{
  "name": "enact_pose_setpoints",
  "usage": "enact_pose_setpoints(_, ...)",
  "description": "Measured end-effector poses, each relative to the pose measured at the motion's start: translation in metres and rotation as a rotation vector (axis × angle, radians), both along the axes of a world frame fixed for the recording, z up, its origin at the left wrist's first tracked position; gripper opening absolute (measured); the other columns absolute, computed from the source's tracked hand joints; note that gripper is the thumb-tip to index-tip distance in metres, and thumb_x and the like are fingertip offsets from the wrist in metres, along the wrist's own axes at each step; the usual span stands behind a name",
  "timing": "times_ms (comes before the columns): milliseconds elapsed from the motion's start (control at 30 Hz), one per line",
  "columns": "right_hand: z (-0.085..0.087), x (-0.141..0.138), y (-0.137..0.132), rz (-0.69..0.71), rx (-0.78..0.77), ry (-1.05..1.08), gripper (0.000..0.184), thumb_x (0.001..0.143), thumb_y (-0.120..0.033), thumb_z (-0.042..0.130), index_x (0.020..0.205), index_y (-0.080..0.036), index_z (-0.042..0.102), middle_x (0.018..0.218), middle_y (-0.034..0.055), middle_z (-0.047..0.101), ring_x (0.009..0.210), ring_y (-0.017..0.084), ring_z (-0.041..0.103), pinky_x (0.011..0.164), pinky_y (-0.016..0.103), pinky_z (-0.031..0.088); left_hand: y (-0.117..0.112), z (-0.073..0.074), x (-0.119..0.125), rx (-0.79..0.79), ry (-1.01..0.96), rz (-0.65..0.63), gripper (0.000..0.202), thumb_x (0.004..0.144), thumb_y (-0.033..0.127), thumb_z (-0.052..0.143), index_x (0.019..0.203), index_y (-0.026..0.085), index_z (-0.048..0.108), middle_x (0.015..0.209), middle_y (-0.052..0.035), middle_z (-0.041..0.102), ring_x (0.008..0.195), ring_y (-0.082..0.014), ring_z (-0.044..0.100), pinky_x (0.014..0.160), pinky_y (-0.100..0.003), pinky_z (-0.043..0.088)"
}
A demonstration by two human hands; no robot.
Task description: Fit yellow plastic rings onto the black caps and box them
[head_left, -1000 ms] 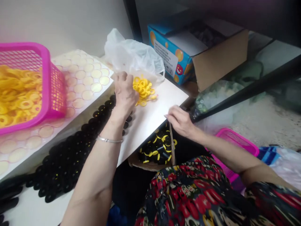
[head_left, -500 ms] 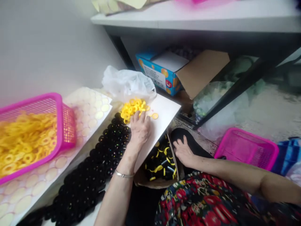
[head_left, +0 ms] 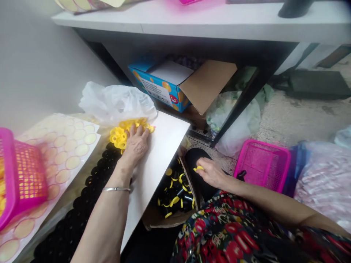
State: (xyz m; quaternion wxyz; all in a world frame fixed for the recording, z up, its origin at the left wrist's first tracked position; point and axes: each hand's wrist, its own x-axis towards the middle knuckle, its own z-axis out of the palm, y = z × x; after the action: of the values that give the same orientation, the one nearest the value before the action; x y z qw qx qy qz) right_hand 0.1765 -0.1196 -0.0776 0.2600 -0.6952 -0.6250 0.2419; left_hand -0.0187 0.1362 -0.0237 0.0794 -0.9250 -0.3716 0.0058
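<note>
My left hand lies palm down on a pile of small yellow plastic rings at the far end of a white board, fingers spread over them. My right hand is off the board's right edge, fingers pinched on one yellow ring. It hovers beside a cardboard box of black pieces with yellow rings fitted. Rows of black round pieces run along the board's left side.
A pink basket with yellow rings rests on a sheet of round stickers at the left. A clear plastic bag sits behind the ring pile. A blue and cardboard carton stands under a shelf. Another pink basket is on the floor.
The view has tilted up and swung right. My left hand slid forward onto the ring pile. My right hand, open and flat half a second ago, now pinches a yellow ring.
</note>
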Motion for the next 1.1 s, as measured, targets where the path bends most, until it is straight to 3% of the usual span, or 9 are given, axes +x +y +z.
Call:
enact_pose_setpoints(133,0.045,-0.006,0.032,-0.021,0.241,0.189,0.009,0.085,-0.021,0.046,0.076,-0.021,0.046,0.078,0.0013,0.054,0.076,0.014,0.051,0.072,0.026,0.039,0.007,0.008,0.006,0.005,-0.002,-0.036,0.033,0.077,0.011,0.039,0.104,0.017,0.056,0.117,-0.0128,0.053,0.123,-0.0408,0.031,0.09,-0.059,0.032)
enact_pose_setpoints(267,0.08,-0.029,0.102,0.039,0.401,0.174,0.011,0.086,-0.024,0.045,0.076,-0.021,0.043,0.083,0.0028,0.055,0.086,0.015,0.052,0.08,0.026,0.04,0.015,0.01,0.002,0.088,-0.097,-0.101,0.025,0.068,0.014,0.045,0.09,0.018,0.056,0.105,-0.0087,0.059,0.113,-0.0325,0.043,0.094,-0.053,0.034)
enact_pose_setpoints(433,0.084,-0.055,0.186,-0.218,0.445,0.241,0.007,0.087,-0.027,0.045,0.09,-0.02,0.045,0.098,0.0034,0.055,0.096,0.016,0.05,0.085,0.026,0.04,0.004,0.029,-0.015,0.079,-0.284,-0.123,0.021,0.065,0.015,0.04,0.076,0.028,0.053,0.09,0.0036,0.063,0.098,-0.0198,0.054,0.097,-0.039,0.039)
enact_pose_setpoints(567,0.071,-0.063,0.205,-0.023,0.46,0.15,0.022,0.082,-0.037,0.057,0.09,-0.018,0.05,0.103,0.0048,0.053,0.105,0.019,0.046,0.091,0.031,0.039,-0.035,0.047,-0.025,0.206,-0.466,0.084,0.044,0.061,0.015,0.042,0.094,0.04,0.057,0.109,0.0103,0.063,0.102,-0.0224,0.057,0.095,-0.04,0.042)
enact_pose_setpoints(700,0.054,-0.048,0.175,0.186,0.631,0.088,0.027,0.082,-0.036,0.057,0.094,-0.013,0.053,0.108,0.0121,0.054,0.11,0.021,0.043,0.097,0.035,0.036,-0.094,0.033,-0.019,0.283,-0.485,0.133,0.053,0.064,0.013,0.043,0.108,0.041,0.054,0.111,0.0036,0.065,0.097,-0.0255,0.061,0.089,-0.046,0.045)
enact_pose_setpoints(867,0.007,0.0,0.093,0.102,0.657,0.257,0.016,0.084,-0.028,0.055,0.088,-0.014,0.059,0.109,0.0135,0.058,0.107,0.019,0.047,0.095,0.035,0.039,-0.188,-0.017,-0.004,0.142,-0.479,0.112,0.035,0.075,0.015,0.048,0.107,0.026,0.057,0.098,-0.0124,0.067,0.089,-0.0271,0.063,0.084,-0.05,0.047)
enact_pose_setpoints(933,-0.023,0.023,0.06,-0.096,0.493,0.35,0.015,0.082,-0.028,0.057,0.087,-0.014,0.061,0.106,0.0115,0.06,0.103,0.018,0.05,0.092,0.034,0.04,-0.221,-0.034,0.002,-0.026,-0.438,0.143,0.023,0.08,0.022,0.048,0.1,0.025,0.06,0.095,-0.0131,0.067,0.09,-0.0262,0.062,0.084,-0.046,0.049)
enact_pose_setpoints(1033,-0.066,0.058,0.018,-0.454,-0.07,0.444,0.008,0.078,-0.021,0.06,0.085,-0.016,0.063,0.099,0.0058,0.063,0.097,0.015,0.055,0.087,0.027,0.041,-0.254,-0.05,0.01,-0.352,-0.291,0.298,0.024,0.085,0.036,0.042,0.093,0.027,0.063,0.092,-0.0091,0.069,0.09,-0.0236,0.064,0.083,-0.039,0.052)
enact_pose_setpoints(1100,-0.088,0.078,-0.003,-0.532,-0.237,0.456,0.011,0.081,-0.02,0.055,0.082,-0.013,0.064,0.088,0.0065,0.063,0.089,0.016,0.058,0.079,0.028,0.043,-0.266,-0.053,0.016,-0.524,-0.194,0.433,0.032,0.085,0.044,0.039,0.096,0.026,0.063,0.097,-0.0074,0.069,0.094,-0.0228,0.064,0.082,-0.035,0.052)
